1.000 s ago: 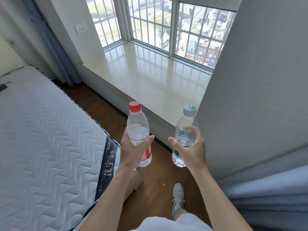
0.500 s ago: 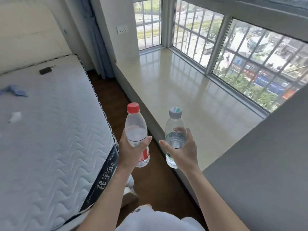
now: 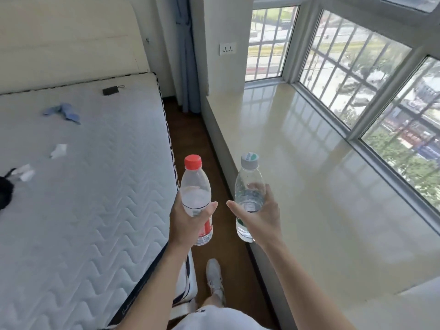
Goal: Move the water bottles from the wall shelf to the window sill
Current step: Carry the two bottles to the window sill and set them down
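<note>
A person walks the strip of wooden floor [image 3: 188, 129] between bed and window, one white shoe [image 3: 215, 276] showing below the two grips. The left hand [image 3: 189, 222] wraps fingers and thumb round the lower half of a red-capped bottle [image 3: 195, 191], held upright. Just right of it, the right hand [image 3: 260, 219] clasps a grey-capped bottle [image 3: 249, 182] the same way. Neither bottle rests on anything.

A second ago the window sill [image 3: 309, 177] lay ahead of both grips, partly behind a grey wall. Now it runs alongside, immediately right of the right-hand grip, with that bottle's base level with its near edge in this view. Both holds are unchanged.

The carry looks all but finished. What probably remains is a short reach rightward to stand each bottle on the glossy stone. A mattress [image 3: 83, 198] lies left of the left-hand grip, and barred windows [image 3: 352, 67] stand beyond the sill.
</note>
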A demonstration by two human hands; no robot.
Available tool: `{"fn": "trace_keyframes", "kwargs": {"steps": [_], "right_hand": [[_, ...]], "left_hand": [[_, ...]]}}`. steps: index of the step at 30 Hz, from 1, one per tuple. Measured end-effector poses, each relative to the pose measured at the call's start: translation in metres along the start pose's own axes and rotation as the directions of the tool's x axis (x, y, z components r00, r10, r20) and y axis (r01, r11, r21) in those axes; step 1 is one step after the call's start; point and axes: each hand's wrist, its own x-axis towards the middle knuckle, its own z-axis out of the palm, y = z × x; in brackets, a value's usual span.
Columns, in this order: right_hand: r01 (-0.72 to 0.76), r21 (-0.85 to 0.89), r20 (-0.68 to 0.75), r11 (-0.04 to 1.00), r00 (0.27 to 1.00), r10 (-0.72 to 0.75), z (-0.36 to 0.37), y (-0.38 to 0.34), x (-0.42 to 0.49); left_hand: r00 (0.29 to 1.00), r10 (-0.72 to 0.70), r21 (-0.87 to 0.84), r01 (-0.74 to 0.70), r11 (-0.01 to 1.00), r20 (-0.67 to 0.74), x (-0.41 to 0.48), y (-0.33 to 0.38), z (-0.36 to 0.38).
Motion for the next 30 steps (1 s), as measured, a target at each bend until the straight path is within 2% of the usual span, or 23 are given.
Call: {"fn": "trace_keyframes", "kwargs": {"steps": [12, 23, 30], "right_hand": [[0.072, -0.013, 0.088, 0.997, 0.994, -0.07, 0.099, -0.043, 0.208], [0.048, -0.003, 0.13, 0.999, 0.99, -0.048, 0.166, -0.034, 0.345], [0.053, 0.036, 0.146, 0.998, 0.988, -0.058, 0.205, -0.029, 0.47]], "left_hand": [[0.995, 0.053, -0.048, -0.057, 0.997, -0.079, 0.227, 0.043, -0.014], [0.993, 0.052, -0.084, -0.062, 0.995, -0.109, 0.368, 0.031, -0.004], [0.991, 0.054, -0.082, -0.064, 0.995, -0.122, 0.496, 0.032, 0.022]]}}
